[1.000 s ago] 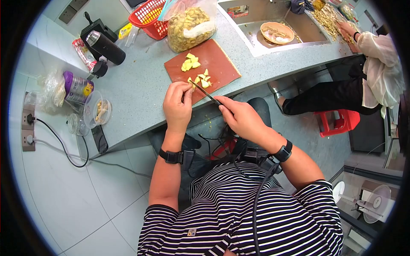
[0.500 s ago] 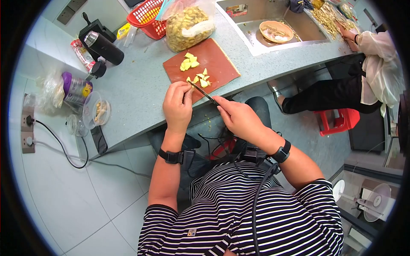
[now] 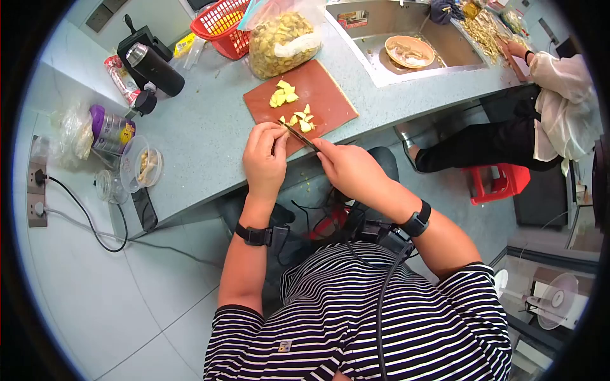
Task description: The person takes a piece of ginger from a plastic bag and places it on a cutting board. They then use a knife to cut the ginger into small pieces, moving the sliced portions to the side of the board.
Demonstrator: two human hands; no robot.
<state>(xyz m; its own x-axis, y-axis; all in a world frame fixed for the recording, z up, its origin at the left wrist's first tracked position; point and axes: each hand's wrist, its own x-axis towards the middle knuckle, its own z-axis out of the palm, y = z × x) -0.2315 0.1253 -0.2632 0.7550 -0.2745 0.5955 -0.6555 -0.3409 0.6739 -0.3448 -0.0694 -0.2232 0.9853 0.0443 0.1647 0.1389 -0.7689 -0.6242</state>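
My right hand (image 3: 352, 170) is closed round the handle of a knife (image 3: 301, 138), whose dark blade points up and left. The blade's tip meets the fingertips of my left hand (image 3: 264, 155). Those fingers pinch a small pale yellow piece (image 3: 282, 120), mostly hidden, like the other cut pieces. Both hands are at the near left edge of a reddish-brown cutting board (image 3: 333, 105). On the board lie two loose groups of pale yellow chunks, perhaps ginger: a far pile (image 3: 283, 94) and a nearer scatter (image 3: 305, 122).
Behind the board stand a bag of yellowish pieces (image 3: 279, 44) and a red basket (image 3: 232, 44). A black flask (image 3: 155, 70) and a plastic tub (image 3: 150, 168) are leftward. A sink (image 3: 368, 38) holds a bowl (image 3: 410, 51). Another person's sleeve (image 3: 559, 73) is at right.
My right hand has moved slightly left and the knife's blade has shifted a little at my left fingertips. The view has shifted slightly. The other person's hand has moved a little.
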